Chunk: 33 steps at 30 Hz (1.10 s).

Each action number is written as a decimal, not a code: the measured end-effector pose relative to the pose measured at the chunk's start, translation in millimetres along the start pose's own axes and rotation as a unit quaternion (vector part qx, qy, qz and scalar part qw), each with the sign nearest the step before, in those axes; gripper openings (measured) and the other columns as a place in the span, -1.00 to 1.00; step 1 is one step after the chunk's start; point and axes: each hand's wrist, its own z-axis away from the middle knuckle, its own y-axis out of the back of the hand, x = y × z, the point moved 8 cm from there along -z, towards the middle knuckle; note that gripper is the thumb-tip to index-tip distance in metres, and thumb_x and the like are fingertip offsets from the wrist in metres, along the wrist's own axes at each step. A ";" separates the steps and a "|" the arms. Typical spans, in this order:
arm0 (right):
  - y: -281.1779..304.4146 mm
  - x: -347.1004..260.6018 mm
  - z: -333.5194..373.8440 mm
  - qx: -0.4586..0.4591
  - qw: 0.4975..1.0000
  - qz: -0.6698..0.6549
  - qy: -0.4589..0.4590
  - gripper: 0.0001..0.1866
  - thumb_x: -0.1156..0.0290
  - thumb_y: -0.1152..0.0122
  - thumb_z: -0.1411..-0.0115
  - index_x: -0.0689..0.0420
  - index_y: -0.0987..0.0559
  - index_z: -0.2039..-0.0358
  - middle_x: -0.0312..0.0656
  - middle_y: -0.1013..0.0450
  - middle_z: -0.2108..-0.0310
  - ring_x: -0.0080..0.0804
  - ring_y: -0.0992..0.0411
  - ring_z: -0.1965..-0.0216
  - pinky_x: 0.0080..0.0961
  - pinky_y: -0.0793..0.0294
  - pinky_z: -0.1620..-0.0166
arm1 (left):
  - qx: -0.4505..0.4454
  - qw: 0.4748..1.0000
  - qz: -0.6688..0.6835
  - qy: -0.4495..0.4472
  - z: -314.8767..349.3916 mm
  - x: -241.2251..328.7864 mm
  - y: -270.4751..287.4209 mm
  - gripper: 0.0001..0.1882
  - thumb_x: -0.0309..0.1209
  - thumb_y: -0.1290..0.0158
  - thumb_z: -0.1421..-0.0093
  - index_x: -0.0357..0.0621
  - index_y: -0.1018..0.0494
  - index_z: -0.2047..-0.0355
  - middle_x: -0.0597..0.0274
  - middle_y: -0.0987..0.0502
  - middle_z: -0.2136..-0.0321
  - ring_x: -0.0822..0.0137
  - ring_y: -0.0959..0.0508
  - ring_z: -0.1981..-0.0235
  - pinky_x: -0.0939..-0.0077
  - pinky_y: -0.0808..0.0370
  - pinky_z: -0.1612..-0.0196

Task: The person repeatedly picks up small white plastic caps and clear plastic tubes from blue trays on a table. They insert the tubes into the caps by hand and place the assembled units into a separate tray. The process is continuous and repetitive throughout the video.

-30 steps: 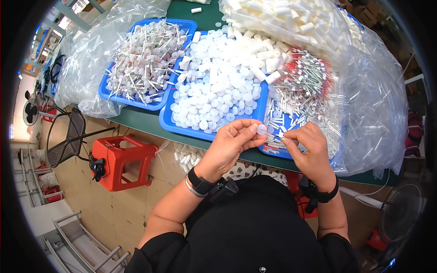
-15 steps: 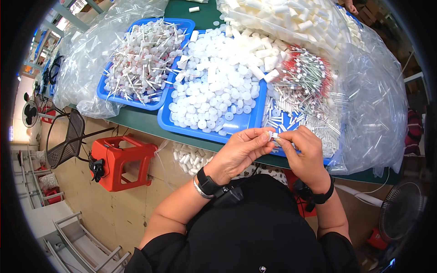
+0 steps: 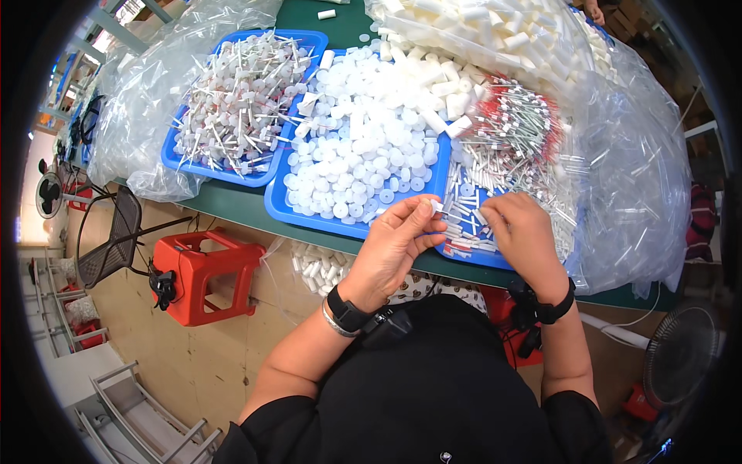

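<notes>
My left hand (image 3: 396,246) pinches a small white plastic piece (image 3: 437,206) between thumb and forefinger, above the near edge of the trays. My right hand (image 3: 525,238) is apart from it, over the right blue tray, with thumb and forefinger closed beside small white tubes (image 3: 464,220). Whether a tube is between those fingers I cannot make out. Next to the tubes lies a bundle of red wires and pins with white ends (image 3: 519,116). The middle blue tray (image 3: 357,229) holds translucent white discs (image 3: 363,174) and thick white foam cylinders (image 3: 435,80).
At the left, another blue tray (image 3: 272,178) is heaped with wired pin-and-disc pieces (image 3: 239,100). Clear plastic bags (image 3: 634,185) flank the trays on the green table (image 3: 224,203). A red stool (image 3: 202,274) stands on the floor; a fan (image 3: 680,359) is at lower right.
My hands have come apart. The left has drawn slightly left and up with the white piece; the right has moved right, over the tray of tubes.
</notes>
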 end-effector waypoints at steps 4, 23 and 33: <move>-26.5 -7.3 8.3 -0.064 0.988 0.135 0.046 -0.88 0.41 -0.28 -0.06 0.18 -0.56 0.49 -0.14 -0.45 0.50 -0.16 -0.44 0.36 -0.24 -0.43 0.26 | -0.002 1.000 -0.017 -0.015 -0.7 1.3 -2.5 -0.66 -0.27 -0.08 -0.33 -0.22 -0.43 0.00 0.24 -0.55 0.22 0.36 -0.59 0.17 0.47 -0.56 0.08; -1.1 -3.1 6.5 -0.014 0.974 -0.221 -0.043 -0.89 0.59 -0.26 -0.15 0.28 -0.58 0.28 -0.15 -0.49 0.46 -0.43 -0.48 0.46 -0.53 -0.46 0.37 | 0.021 0.999 -0.015 -0.036 -2.8 4.5 4.5 -0.66 -0.27 -0.07 -0.34 -0.26 -0.43 0.01 0.18 -0.53 0.17 0.31 -0.59 0.14 0.47 -0.57 0.05; 5.1 -11.0 5.7 0.018 0.985 -0.172 0.002 -0.90 0.61 -0.28 -0.11 0.28 -0.59 0.33 -0.12 -0.48 0.44 -0.29 -0.49 0.46 -0.46 -0.47 0.40 | 0.023 0.999 -0.012 -0.034 -2.0 4.0 4.2 -0.67 -0.29 -0.09 -0.33 -0.27 -0.43 0.01 0.19 -0.53 0.16 0.33 -0.59 0.15 0.48 -0.57 0.06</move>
